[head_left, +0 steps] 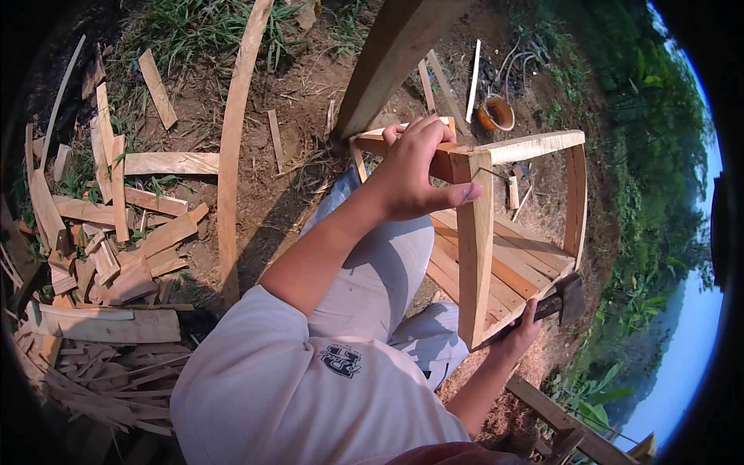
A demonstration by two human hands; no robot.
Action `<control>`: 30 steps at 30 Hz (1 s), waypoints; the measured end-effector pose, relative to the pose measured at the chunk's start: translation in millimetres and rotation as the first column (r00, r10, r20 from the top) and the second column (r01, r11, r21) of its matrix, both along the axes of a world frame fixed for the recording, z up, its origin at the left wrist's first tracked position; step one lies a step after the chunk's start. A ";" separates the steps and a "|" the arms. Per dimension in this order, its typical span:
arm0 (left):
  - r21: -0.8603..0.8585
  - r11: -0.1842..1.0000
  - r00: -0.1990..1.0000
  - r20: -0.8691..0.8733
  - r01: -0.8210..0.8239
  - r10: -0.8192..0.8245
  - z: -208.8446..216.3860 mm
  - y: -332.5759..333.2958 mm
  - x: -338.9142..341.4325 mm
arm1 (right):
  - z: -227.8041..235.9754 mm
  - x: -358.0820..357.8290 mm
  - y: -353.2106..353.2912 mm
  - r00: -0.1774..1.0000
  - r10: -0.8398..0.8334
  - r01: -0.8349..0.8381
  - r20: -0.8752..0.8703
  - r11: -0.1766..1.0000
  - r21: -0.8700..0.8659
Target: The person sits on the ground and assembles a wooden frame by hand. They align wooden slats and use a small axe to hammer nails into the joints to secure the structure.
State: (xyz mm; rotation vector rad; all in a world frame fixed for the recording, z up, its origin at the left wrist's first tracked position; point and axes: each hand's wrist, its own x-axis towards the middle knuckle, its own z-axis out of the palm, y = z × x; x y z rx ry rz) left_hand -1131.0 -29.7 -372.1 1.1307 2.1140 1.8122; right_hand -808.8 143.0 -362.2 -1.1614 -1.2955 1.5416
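Note:
A wooden frame [474, 256] with a slatted base [508, 263] tilts in front of my knees. My left hand [418, 163] grips its upper rail by the corner, fingers over the wood and thumb across the top of the post. A thin, nail-like piece sticks out near this corner. Lower down, at the slats' near edge, my right hand [523, 329] is wrapped around the dark handle of a hammer [572, 299]. The hammer's blocky metal head points right, close to a frame corner. Part of the handle is hidden behind the frame and my fingers.
A thick timber post [387, 62] rises just beyond the frame. A long curved board [236, 147] and piled wood offcuts [116, 232] lie to the left. An orange bucket [495, 114] sits at the far side. A beam [562, 422] lies at lower right, beside plants.

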 end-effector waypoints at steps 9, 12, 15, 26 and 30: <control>0.047 0.999 1.000 0.023 -0.011 0.010 -0.9 1.1 5.3 | -7.7 18.7 8.4 0.994 0.024 -0.034 0.105 0.995 0.091; 0.051 0.999 0.999 0.053 0.003 -0.006 1.3 -0.3 4.9 | -13.8 25.5 11.8 0.981 -0.060 0.032 0.186 0.989 0.147; 0.062 0.998 0.998 0.058 0.005 -0.008 1.8 -0.7 3.9 | -9.9 27.1 10.5 0.952 -0.137 0.077 0.275 0.973 0.217; 0.041 0.999 0.999 0.041 0.002 -0.004 1.2 -1.2 2.7 | 102.6 -17.9 -57.0 0.943 -0.004 -0.135 0.333 0.910 0.393; 0.062 0.998 1.000 0.021 -0.012 0.010 -1.0 1.1 2.8 | 119.4 -44.3 -69.5 0.818 0.280 -0.431 0.502 0.877 0.214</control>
